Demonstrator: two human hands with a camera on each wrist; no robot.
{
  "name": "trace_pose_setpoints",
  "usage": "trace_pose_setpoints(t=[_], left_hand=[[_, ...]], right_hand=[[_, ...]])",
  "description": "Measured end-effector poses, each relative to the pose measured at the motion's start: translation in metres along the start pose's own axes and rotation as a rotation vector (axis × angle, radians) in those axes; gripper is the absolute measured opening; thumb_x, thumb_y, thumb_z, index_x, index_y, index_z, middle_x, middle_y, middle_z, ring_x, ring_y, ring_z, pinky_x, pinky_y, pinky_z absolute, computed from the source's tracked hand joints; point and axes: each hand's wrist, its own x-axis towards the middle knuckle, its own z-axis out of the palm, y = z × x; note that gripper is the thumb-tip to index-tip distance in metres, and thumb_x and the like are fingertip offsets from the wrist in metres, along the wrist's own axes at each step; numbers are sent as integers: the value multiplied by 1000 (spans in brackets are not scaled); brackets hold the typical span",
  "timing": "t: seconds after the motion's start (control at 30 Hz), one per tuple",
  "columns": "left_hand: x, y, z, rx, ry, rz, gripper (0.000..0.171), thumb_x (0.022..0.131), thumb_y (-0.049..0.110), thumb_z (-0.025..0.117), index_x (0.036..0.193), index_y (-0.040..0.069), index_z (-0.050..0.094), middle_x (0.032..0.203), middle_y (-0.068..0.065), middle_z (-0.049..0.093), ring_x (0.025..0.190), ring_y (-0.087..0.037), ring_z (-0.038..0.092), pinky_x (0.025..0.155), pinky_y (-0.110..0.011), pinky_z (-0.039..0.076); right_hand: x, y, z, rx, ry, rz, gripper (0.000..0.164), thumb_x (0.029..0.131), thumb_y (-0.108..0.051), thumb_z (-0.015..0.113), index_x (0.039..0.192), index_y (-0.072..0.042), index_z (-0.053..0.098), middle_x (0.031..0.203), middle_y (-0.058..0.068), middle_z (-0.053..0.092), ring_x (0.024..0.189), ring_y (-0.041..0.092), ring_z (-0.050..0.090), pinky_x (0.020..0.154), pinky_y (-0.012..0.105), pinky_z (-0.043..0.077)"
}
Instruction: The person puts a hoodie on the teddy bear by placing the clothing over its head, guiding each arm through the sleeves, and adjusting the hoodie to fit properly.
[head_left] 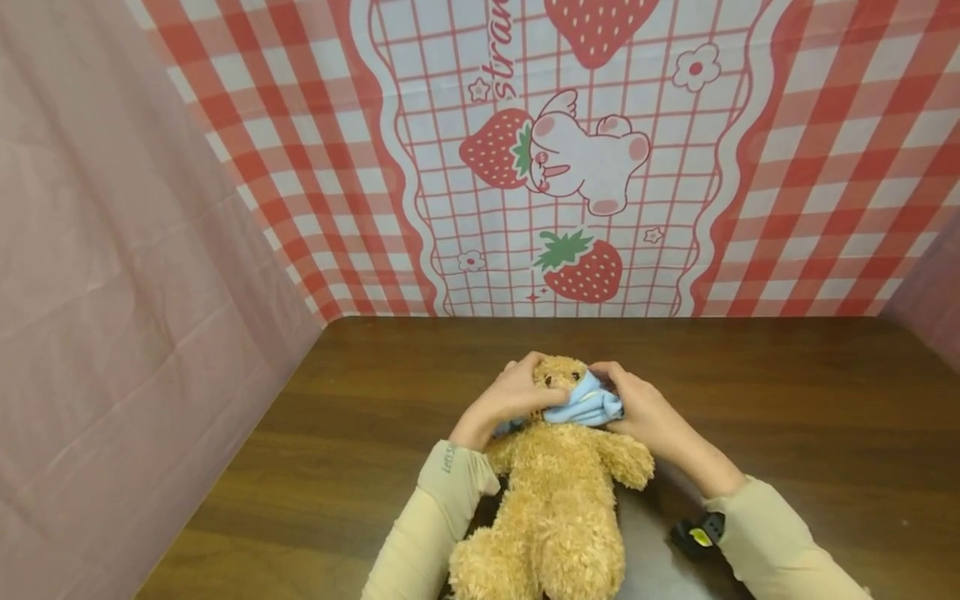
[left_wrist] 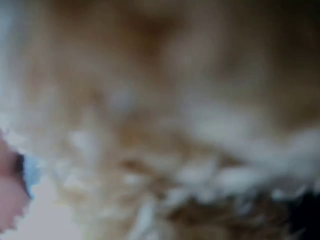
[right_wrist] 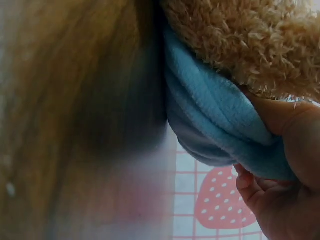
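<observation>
A tan teddy bear [head_left: 562, 483] lies on its back on the table, its head away from me. Soft blue cloth [head_left: 588, 402] is bunched over the lower face and around the neck; its full shape is hidden. My left hand [head_left: 510, 396] curls round the left side of the head, its thumb at the cloth's edge. On the other side my right hand [head_left: 648, 412] grips a gathered fold of the cloth. The right wrist view shows the fold [right_wrist: 225, 120] between thumb and fingers, under the fur. Blurred fur [left_wrist: 150, 150] fills the left wrist view.
The brown wooden table [head_left: 337, 433] reaches back to a red-and-white checked strawberry cloth [head_left: 577, 158]. A pink curtain [head_left: 135, 292] hangs at the left. A black strapped device [head_left: 697, 535] with a yellow-green mark is at the right wrist.
</observation>
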Motion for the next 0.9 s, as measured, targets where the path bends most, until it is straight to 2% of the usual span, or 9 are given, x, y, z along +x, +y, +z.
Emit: trace_pose_setpoints(t=[0.07, 0.2, 0.3, 0.43, 0.6, 0.77, 0.83, 0.9], left_hand=[[1, 0, 3, 7, 42, 22, 71, 70, 42, 65, 134, 26, 40, 131, -8, 42, 120, -25, 38, 87, -42, 40], [3, 0, 10, -6, 158, 86, 59, 69, 35, 66, 125, 26, 49, 124, -3, 50, 114, -24, 40, 82, -38, 40], [5, 1, 13, -32, 252, 140, 51, 67, 30, 66, 116, 28, 55, 120, 2, 55, 107, -21, 43, 81, -36, 40], [5, 4, 14, -63, 351, 207, 45, 64, 25, 68, 107, 29, 59, 113, 4, 59, 97, -19, 43, 78, -33, 39], [1, 10, 10, -124, 431, 255, 39, 64, 23, 69, 101, 30, 60, 106, 5, 61, 91, -18, 41, 74, -32, 38], [-2, 14, 5, -159, 464, 258, 32, 64, 22, 70, 94, 30, 62, 102, 7, 62, 90, -17, 41, 72, -31, 38], [-2, 15, 3, -174, 487, 266, 31, 64, 21, 70, 93, 29, 62, 100, 8, 63, 90, -16, 43, 74, -31, 38], [-2, 16, -1, -193, 521, 291, 32, 64, 20, 69, 94, 29, 63, 98, 6, 61, 89, -18, 42, 74, -32, 38]], right_hand=[[-1, 0, 0, -9, 20, -6, 57, 68, 4, 73, 117, 2, 44, 103, 18, 61, 89, 30, 60, 72, 41, 48], [-3, -1, -2, -22, 36, 2, 50, 66, 9, 69, 109, 1, 44, 94, 18, 65, 77, 24, 62, 61, 33, 47], [-2, -4, -5, -57, 34, 22, 42, 69, 4, 70, 101, -2, 44, 82, 11, 62, 64, 17, 55, 55, 29, 41], [-1, -8, -9, -113, 31, 31, 36, 71, 1, 70, 94, -5, 43, 74, 3, 54, 61, 13, 47, 54, 29, 37], [1, -18, -15, -148, 25, 38, 34, 73, 0, 68, 95, -6, 43, 74, 6, 59, 63, 18, 55, 55, 32, 41], [-1, -28, -14, -195, 46, 29, 33, 74, -5, 69, 97, -7, 44, 71, 6, 60, 62, 20, 58, 54, 35, 43], [-3, -30, -11, -156, 76, 20, 29, 76, -6, 66, 96, -7, 45, 68, 3, 58, 60, 17, 55, 53, 32, 42], [-5, -31, -7, -68, 80, 8, 22, 80, -6, 62, 95, -8, 45, 67, -1, 54, 58, 11, 51, 52, 28, 40]])
